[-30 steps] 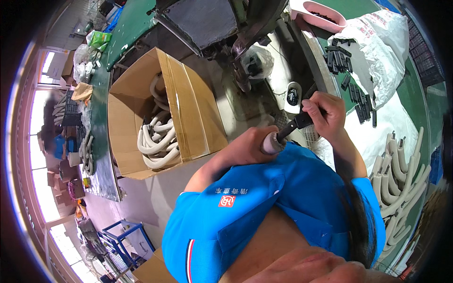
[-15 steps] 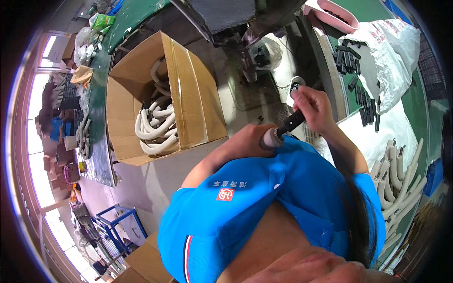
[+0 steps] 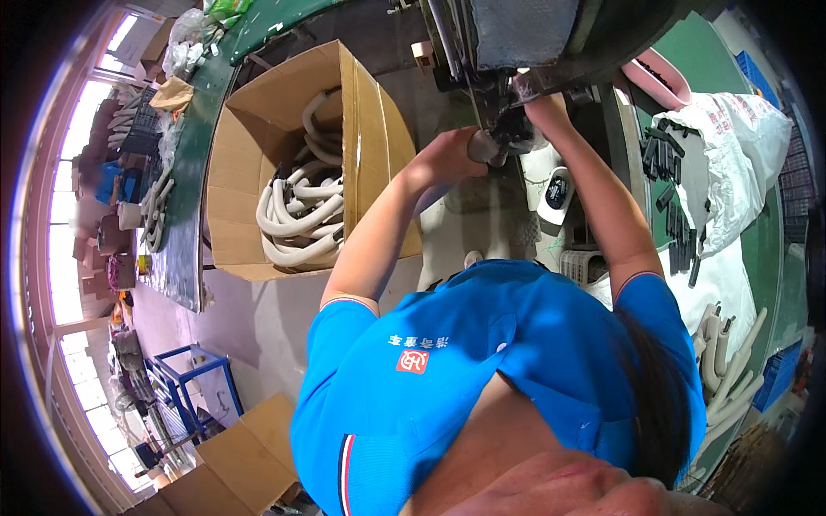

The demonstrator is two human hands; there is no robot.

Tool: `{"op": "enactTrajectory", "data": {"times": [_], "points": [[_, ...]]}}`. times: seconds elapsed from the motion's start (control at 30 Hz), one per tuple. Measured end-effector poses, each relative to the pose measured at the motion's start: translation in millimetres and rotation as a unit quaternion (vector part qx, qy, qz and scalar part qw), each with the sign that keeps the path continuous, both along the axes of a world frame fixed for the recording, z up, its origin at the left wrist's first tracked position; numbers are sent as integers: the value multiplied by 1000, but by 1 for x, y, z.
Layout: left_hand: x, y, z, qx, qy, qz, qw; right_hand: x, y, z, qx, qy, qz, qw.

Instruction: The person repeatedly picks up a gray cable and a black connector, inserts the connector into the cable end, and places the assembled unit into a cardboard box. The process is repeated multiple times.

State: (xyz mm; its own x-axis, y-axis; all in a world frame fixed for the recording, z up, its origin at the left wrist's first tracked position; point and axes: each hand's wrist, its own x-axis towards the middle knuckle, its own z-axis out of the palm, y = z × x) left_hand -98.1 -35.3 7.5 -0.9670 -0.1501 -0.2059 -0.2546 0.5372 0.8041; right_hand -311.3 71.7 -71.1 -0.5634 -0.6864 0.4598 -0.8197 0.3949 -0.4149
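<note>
The thick, pale grey tube [image 3: 482,147], mostly hidden, sits inside your left hand's [image 3: 449,153] closed grip, its visible end against the dark machine [image 3: 514,127] and left of your right hand [image 3: 542,107], whose hold I cannot tell, with both your arms stretched forward.

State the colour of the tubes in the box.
Off-white tubes, seen best in the head view.

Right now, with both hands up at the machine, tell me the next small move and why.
Probably hold the pale tube steady in the left hand: its end is close to the machine, where the right hand also reaches, partly hidden.
</note>
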Motion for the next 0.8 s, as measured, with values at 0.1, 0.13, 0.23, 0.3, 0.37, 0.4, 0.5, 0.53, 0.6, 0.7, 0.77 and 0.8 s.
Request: {"op": "enactTrajectory", "data": {"times": [0.1, 0.13, 0.23, 0.3, 0.37, 0.4, 0.5, 0.53, 0.6, 0.7, 0.77, 0.8], "points": [[-6, -9, -7, -78, 76, -28, 994, 6, 2, 9, 33, -65, -20, 997], [-5, -9, 4, -65, 62, -29, 996, 7, 5, 10, 64, -62, -17, 996], [-10, -18, 4, -67, 25, -52, 996, 3, 3, 21, 118, -31, 19, 992], [-9, -24, 4, -59, -4, -42, 997, 12, 2, 25, 92, -69, 20, 993], [-12, -28, -5, -25, -25, -31, 999, 15, 2, 24, 54, -125, 6, 991], [-12, -26, 0, -7, -56, -26, 998, 14, 2, 20, 35, -155, -4, 987], [-16, -33, -27, -45, -27, -63, 997, 13, 1, 1, 87, -216, -54, 971], [-18, -38, -33, -80, 8, -83, 993, 11, 0, -7, 64, -184, -55, 979], [-14, -40, -41, -124, 21, -37, 991, -1, -1, -7, 77, -216, -8, 973], [15, -39, -41, -163, 27, 29, 986, -10, -4, -24, -87, -519, -50, 849], [32, -40, -48, -215, 36, 64, 974, -29, -14, -71, -300, -485, 23, 821], [33, -41, -50, -237, 53, 65, 968, -47, -16, -106, -105, -311, 74, 942]]}}
